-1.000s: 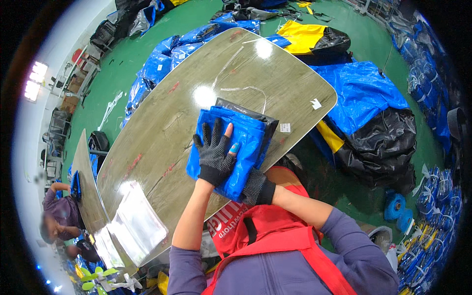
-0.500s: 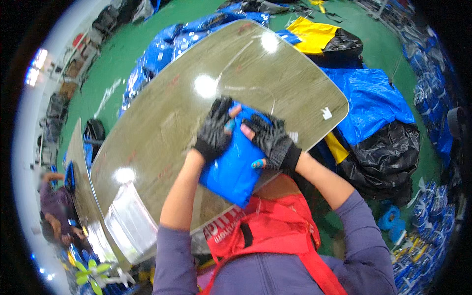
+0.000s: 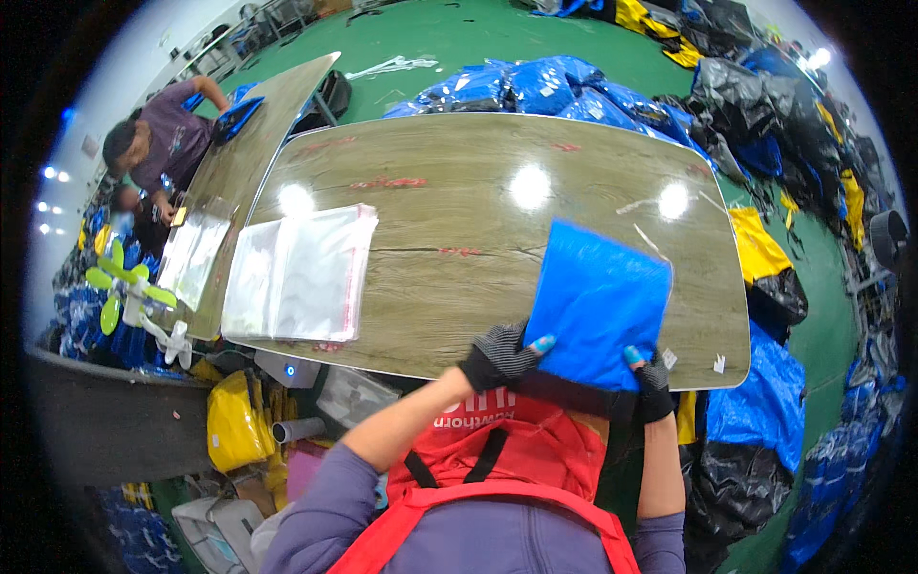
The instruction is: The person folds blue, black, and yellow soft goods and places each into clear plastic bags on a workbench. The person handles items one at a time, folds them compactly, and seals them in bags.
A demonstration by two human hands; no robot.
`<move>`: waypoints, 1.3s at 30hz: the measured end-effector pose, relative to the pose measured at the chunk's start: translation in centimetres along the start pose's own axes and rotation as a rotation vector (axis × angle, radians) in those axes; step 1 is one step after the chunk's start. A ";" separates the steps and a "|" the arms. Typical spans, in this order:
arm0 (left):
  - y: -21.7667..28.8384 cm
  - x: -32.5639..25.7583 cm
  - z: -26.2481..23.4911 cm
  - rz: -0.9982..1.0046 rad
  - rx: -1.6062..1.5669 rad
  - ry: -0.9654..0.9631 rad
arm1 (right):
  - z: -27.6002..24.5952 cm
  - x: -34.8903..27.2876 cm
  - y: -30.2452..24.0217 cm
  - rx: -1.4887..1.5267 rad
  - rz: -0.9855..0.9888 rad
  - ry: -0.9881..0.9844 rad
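A flat, folded blue plastic sheet (image 3: 601, 304) lies tilted over the near right part of the wood-patterned table (image 3: 459, 316). My left hand (image 3: 507, 354), in a dark grey fingerless-tip glove, grips its near left corner, thumb on top. On its near right corner, my right hand (image 3: 652, 381), gloved the same way, pinches the edge with the thumb on top; the other fingers are hidden underneath. A black part shows along the sheet's near edge.
Clear plastic bags (image 3: 301, 273) are stacked on the table's left. Beside a second table (image 3: 258, 134), a co-worker (image 3: 177, 134) handles another blue piece. Wrapped blue bundles (image 3: 535, 86) lie beyond. Blue-black sheeting (image 3: 746, 430) is heaped at the right. A green fan (image 3: 124, 287) stands left.
The blue piece has gone from a narrow folded bundle under both hands to a wider flat rectangle held by its near corners. My hands have moved apart, and the view has turned.
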State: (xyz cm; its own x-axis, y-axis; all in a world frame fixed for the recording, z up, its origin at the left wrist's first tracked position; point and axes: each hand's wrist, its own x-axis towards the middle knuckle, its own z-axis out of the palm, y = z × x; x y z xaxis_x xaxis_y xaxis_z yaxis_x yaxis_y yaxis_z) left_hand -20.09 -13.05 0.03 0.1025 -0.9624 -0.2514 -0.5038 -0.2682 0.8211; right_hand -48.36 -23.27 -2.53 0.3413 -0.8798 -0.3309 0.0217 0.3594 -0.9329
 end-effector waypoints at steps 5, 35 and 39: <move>-13.3 -3.4 -17.6 0.197 0.295 1.020 | -0.2 0.9 -0.3 0.015 0.153 -0.035; -3.3 -1.8 -7.8 0.580 0.194 0.097 | 9.8 -4.7 0.2 -0.213 0.222 -0.689; -2.9 -4.0 -7.6 0.653 0.246 0.185 | 9.8 0.4 1.2 0.060 0.119 -0.265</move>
State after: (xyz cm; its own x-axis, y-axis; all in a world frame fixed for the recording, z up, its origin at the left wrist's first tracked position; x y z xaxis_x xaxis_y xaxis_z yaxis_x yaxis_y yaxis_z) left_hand -12.54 -8.75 2.51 -0.1530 -0.9203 0.3600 -0.6878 0.3608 0.6299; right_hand -38.99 -20.12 -2.34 0.5778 -0.7214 -0.3818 0.0196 0.4799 -0.8771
